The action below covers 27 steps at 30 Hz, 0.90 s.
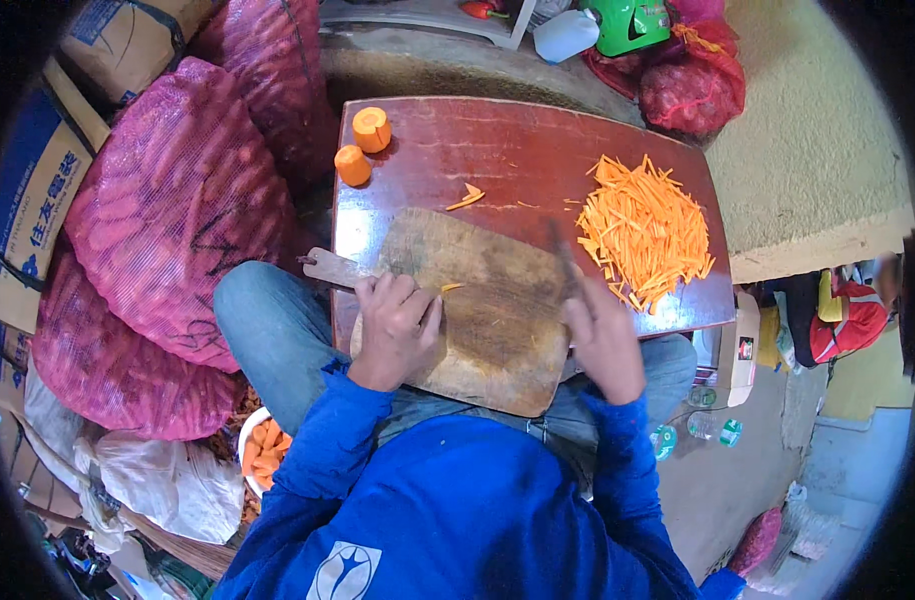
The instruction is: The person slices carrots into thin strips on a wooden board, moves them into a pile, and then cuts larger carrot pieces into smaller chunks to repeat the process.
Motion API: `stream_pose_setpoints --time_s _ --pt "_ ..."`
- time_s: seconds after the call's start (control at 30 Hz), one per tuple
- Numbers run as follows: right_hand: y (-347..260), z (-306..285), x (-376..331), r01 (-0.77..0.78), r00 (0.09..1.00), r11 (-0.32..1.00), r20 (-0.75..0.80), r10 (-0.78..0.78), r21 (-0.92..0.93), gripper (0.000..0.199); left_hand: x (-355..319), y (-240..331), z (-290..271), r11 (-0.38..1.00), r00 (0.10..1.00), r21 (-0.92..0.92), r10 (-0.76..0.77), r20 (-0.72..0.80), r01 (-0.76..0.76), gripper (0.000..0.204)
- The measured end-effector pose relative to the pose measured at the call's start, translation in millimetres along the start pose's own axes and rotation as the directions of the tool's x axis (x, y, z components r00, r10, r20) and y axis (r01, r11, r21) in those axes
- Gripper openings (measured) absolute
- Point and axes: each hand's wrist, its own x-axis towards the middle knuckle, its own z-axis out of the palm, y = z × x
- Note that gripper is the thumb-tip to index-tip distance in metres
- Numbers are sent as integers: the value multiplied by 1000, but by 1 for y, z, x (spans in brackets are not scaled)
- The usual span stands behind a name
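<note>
A worn wooden cutting board [497, 330] lies tilted across the near edge of a red-brown table, its handle pointing left. On its left part rests my left hand [392, 330], fingers curled and pressed together; whatever may be under them is hidden. A small carrot sliver [451, 287] lies just beyond those fingers. At the board's right edge my right hand [605, 335] is closed round a knife [560, 255], whose dark blade is blurred and points away from me. Right of the knife sits a heap of carrot sticks [645, 232] on the table.
On the red-brown table [537, 150] stand two cut carrot chunks [372, 130] at the far left, and a few carrot scraps [467, 197] lie near the middle. Large pink mesh sacks [182, 215] crowd the left side. A white bucket [245, 455] of carrot pieces sits by my left leg.
</note>
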Motion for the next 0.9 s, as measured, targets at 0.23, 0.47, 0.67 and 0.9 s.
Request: stream_pose_setpoints --time_s 0.23,0.47,0.67,0.9 --pt "-13 -17 -10 -80 995 997 -64 79 -9 32 3 1 5 998 999 -35 42 -19 -42 11" --pt "-49 28 -14 -147 943 974 323 86 170 34 3 -3 -1 989 988 -127 -90 -122 74 10" --pt "20 -26 10 -197 976 960 -129 173 -200 35 2 -1 3 996 998 -78 -42 -35 39 10" --pt "-28 -11 52 3 996 1000 89 -5 17 24 1 -3 6 999 1000 -33 -13 -16 12 12"
